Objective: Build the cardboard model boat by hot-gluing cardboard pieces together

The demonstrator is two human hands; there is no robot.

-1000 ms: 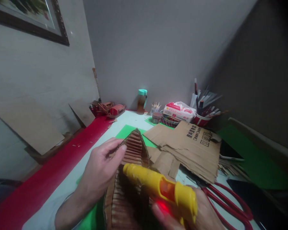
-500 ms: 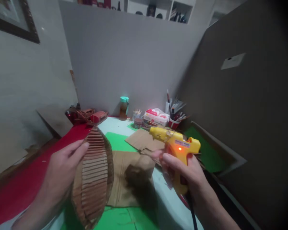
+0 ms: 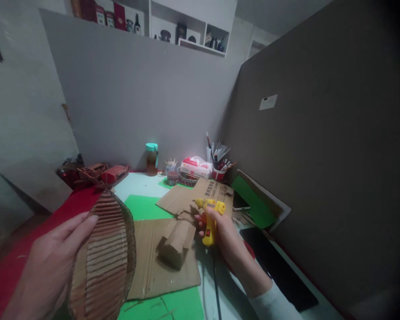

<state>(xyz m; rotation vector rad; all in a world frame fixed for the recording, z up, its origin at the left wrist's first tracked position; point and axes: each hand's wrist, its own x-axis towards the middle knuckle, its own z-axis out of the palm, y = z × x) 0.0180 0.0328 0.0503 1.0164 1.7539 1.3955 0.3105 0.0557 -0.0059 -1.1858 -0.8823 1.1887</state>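
Upright at the left, a leaf-shaped corrugated cardboard piece point(image 3: 108, 253) has ridges across its face. My left hand point(image 3: 53, 258) pinches its left edge between thumb and fingers. Farther out on the right, my right hand point(image 3: 220, 229) is wrapped round the grip of a yellow hot glue gun point(image 3: 209, 226), whose nozzle points left. A black cord point(image 3: 216, 280) runs down from the gun. Between the hands, a small folded cardboard form point(image 3: 176, 244) rests on a flat cardboard sheet point(image 3: 146, 266).
More cardboard point(image 3: 176, 198) lies behind. At the back stand a bottle with a turquoise lid point(image 3: 151, 160), a tissue pack point(image 3: 196, 168) and a cup of pens point(image 3: 219, 173). Red cardboard models point(image 3: 115, 173) sit at the back left. A black flat panel point(image 3: 280, 271) lies right, beside a grey partition point(image 3: 313, 155).
My right hand has carried the glue gun farther away and down over the table. The view has swung right, and the leaf-shaped cardboard stays in my left hand.
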